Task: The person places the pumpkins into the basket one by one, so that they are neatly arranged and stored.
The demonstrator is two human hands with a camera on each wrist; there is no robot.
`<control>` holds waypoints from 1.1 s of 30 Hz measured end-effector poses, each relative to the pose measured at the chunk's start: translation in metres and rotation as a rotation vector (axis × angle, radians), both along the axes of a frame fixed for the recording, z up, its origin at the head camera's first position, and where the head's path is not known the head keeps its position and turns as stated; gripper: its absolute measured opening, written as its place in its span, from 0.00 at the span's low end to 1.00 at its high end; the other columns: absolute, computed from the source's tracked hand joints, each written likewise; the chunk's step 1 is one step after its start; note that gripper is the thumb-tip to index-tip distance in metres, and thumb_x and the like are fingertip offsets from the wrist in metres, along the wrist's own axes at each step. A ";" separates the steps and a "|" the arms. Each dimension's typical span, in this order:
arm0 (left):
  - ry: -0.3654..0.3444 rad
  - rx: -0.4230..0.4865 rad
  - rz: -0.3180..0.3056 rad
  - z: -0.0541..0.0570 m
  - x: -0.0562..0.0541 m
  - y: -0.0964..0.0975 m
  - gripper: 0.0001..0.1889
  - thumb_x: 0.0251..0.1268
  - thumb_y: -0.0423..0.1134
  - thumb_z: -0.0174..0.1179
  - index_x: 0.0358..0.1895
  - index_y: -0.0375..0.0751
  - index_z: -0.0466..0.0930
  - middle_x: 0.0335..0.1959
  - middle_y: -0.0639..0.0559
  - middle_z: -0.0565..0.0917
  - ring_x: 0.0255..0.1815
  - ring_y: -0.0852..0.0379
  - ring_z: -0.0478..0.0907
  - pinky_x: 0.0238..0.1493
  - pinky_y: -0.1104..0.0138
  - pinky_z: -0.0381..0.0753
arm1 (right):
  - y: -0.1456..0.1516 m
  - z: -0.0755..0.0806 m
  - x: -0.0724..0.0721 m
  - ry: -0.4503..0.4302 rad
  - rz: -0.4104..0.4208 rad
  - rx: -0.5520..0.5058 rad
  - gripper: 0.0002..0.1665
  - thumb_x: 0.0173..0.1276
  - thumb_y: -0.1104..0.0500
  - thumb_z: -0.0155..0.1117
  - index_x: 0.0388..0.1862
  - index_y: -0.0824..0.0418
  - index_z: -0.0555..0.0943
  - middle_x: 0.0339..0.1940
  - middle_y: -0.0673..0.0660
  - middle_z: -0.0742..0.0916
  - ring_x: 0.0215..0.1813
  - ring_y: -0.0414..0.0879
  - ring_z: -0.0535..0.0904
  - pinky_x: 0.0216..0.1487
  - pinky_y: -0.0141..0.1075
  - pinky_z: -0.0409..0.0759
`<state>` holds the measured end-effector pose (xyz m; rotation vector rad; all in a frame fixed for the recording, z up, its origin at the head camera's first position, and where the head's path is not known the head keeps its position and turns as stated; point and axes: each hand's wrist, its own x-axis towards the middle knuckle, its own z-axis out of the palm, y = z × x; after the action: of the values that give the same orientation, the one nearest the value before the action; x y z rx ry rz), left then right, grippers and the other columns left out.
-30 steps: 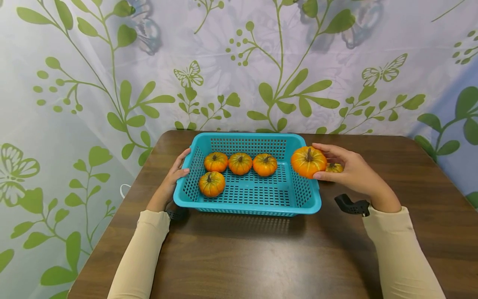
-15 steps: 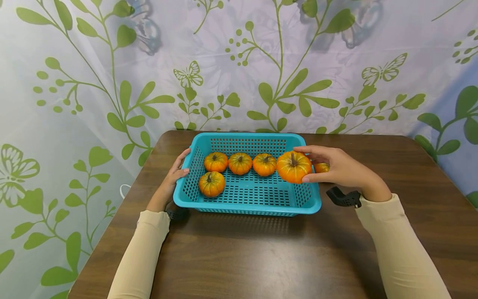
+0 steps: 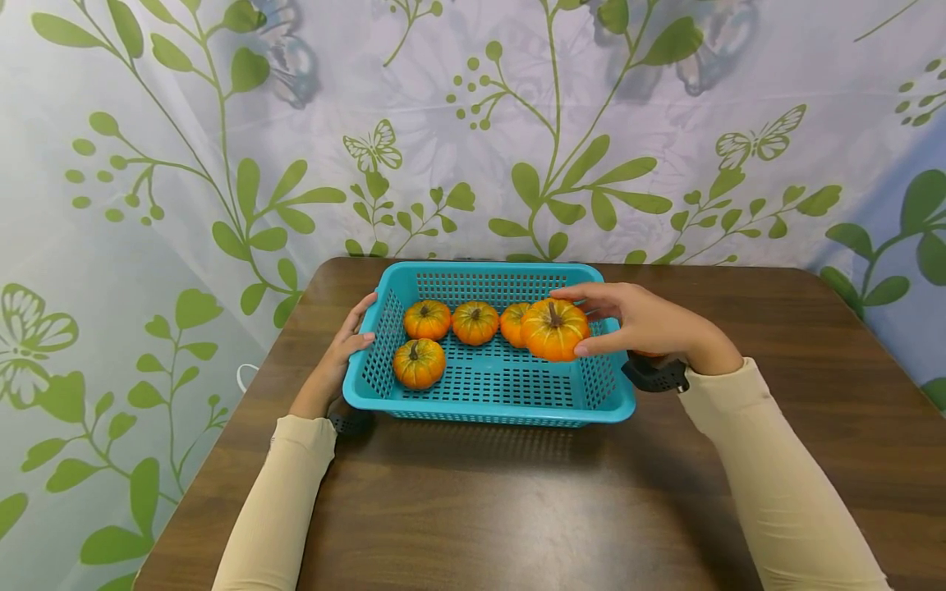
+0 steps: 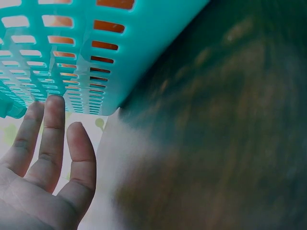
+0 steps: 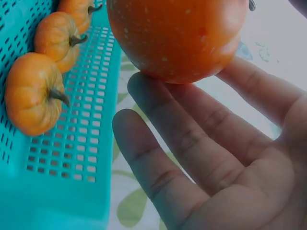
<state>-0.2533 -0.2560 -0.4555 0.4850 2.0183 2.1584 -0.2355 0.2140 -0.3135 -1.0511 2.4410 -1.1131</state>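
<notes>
A small orange pumpkin (image 3: 554,330) with a brown stem is gripped between the thumb and fingers of my right hand (image 3: 645,322), above the right half of a turquoise plastic basket (image 3: 488,416). In the right wrist view, its smooth orange underside (image 5: 177,40) shows over the fingers. Three pumpkins stand in a row at the basket's back, the right one (image 3: 512,322) partly covered by the held pumpkin. Another pumpkin (image 3: 419,364) sits at front left. My left hand (image 3: 336,353) holds the basket's left rim, thumb on top; in the left wrist view several fingers (image 4: 53,139) reach along its outer wall.
The basket stands on a brown wooden table (image 3: 473,509). Behind it hangs a pale curtain (image 3: 473,139) with green leaves and butterflies. Dark wrist-camera mounts sit under both wrists, the right mount (image 3: 654,376) beside the basket's right rim.
My right hand has carried the pumpkin left, from over the basket's right rim to inside its outline. A pumpkin seen earlier behind that hand is now almost hidden. My left hand has stayed put.
</notes>
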 end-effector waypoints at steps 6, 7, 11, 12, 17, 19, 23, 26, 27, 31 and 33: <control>-0.003 0.001 0.000 0.000 0.000 0.000 0.42 0.74 0.40 0.47 0.90 0.51 0.45 0.89 0.40 0.46 0.80 0.32 0.57 0.62 0.67 0.79 | -0.012 -0.001 -0.008 -0.054 0.059 -0.011 0.43 0.70 0.63 0.77 0.81 0.69 0.70 0.79 0.65 0.77 0.73 0.64 0.78 0.74 0.59 0.73; -0.004 0.002 0.000 0.000 0.000 0.000 0.42 0.74 0.40 0.47 0.90 0.51 0.45 0.89 0.40 0.46 0.80 0.32 0.57 0.62 0.67 0.79 | -0.014 -0.001 -0.008 -0.068 0.064 -0.013 0.43 0.70 0.63 0.77 0.81 0.68 0.70 0.79 0.65 0.76 0.74 0.64 0.78 0.74 0.59 0.72; -0.003 0.000 0.001 0.001 0.001 0.000 0.42 0.74 0.40 0.47 0.90 0.51 0.45 0.89 0.40 0.47 0.80 0.33 0.57 0.62 0.67 0.79 | -0.022 -0.005 -0.013 -0.132 0.078 -0.022 0.44 0.70 0.63 0.77 0.81 0.67 0.70 0.80 0.64 0.75 0.75 0.63 0.76 0.77 0.60 0.69; -0.001 0.000 -0.001 0.002 0.002 0.001 0.41 0.75 0.40 0.47 0.90 0.51 0.45 0.89 0.40 0.47 0.80 0.34 0.57 0.63 0.67 0.79 | -0.024 -0.006 -0.015 -0.148 0.081 -0.025 0.44 0.70 0.63 0.77 0.81 0.67 0.70 0.80 0.64 0.75 0.75 0.63 0.76 0.77 0.60 0.69; 0.001 -0.004 0.000 0.002 0.002 0.001 0.41 0.75 0.40 0.46 0.90 0.52 0.46 0.88 0.39 0.48 0.78 0.36 0.60 0.62 0.66 0.79 | -0.033 -0.011 -0.022 -0.197 0.095 -0.017 0.44 0.70 0.63 0.78 0.81 0.67 0.70 0.80 0.65 0.75 0.77 0.64 0.75 0.76 0.60 0.70; 0.000 -0.005 0.005 0.002 0.002 0.000 0.41 0.75 0.40 0.46 0.90 0.52 0.46 0.88 0.40 0.49 0.78 0.37 0.60 0.62 0.66 0.79 | -0.036 -0.013 -0.025 -0.190 0.106 -0.007 0.44 0.70 0.63 0.78 0.81 0.68 0.70 0.80 0.66 0.75 0.76 0.64 0.75 0.76 0.60 0.71; -0.001 0.000 0.002 0.002 0.002 0.000 0.41 0.75 0.40 0.47 0.90 0.54 0.46 0.89 0.40 0.48 0.78 0.36 0.60 0.62 0.65 0.79 | -0.042 -0.016 -0.032 -0.142 0.123 0.026 0.43 0.70 0.63 0.78 0.80 0.69 0.71 0.79 0.67 0.75 0.74 0.65 0.77 0.73 0.60 0.74; 0.001 0.000 0.000 0.003 0.002 0.000 0.41 0.75 0.40 0.47 0.90 0.53 0.46 0.89 0.39 0.47 0.79 0.35 0.59 0.62 0.66 0.79 | -0.047 -0.019 -0.037 -0.112 0.129 0.051 0.43 0.70 0.62 0.78 0.80 0.69 0.72 0.79 0.67 0.75 0.73 0.64 0.77 0.71 0.60 0.76; 0.001 0.000 0.000 0.002 0.001 0.000 0.41 0.75 0.40 0.47 0.90 0.53 0.46 0.89 0.39 0.47 0.79 0.35 0.59 0.62 0.66 0.79 | -0.049 -0.020 -0.038 -0.111 0.128 0.057 0.43 0.70 0.62 0.78 0.80 0.69 0.72 0.79 0.67 0.76 0.72 0.64 0.78 0.70 0.60 0.77; 0.001 -0.006 0.004 0.002 0.002 0.000 0.41 0.75 0.40 0.47 0.90 0.53 0.47 0.89 0.39 0.47 0.81 0.33 0.57 0.62 0.67 0.79 | -0.055 -0.024 -0.045 -0.146 0.141 0.067 0.43 0.70 0.61 0.78 0.80 0.69 0.71 0.78 0.67 0.76 0.72 0.63 0.77 0.68 0.60 0.78; -0.001 -0.016 0.010 0.003 0.002 0.000 0.41 0.75 0.41 0.47 0.90 0.53 0.46 0.89 0.40 0.46 0.81 0.33 0.55 0.63 0.67 0.78 | -0.059 -0.026 -0.048 -0.176 0.145 0.072 0.42 0.71 0.61 0.78 0.80 0.69 0.71 0.78 0.68 0.76 0.72 0.64 0.77 0.68 0.60 0.78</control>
<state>-0.2513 -0.2562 -0.4529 0.4731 2.0399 2.1464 -0.2840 0.1553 -0.3396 -1.0433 2.2133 -1.0180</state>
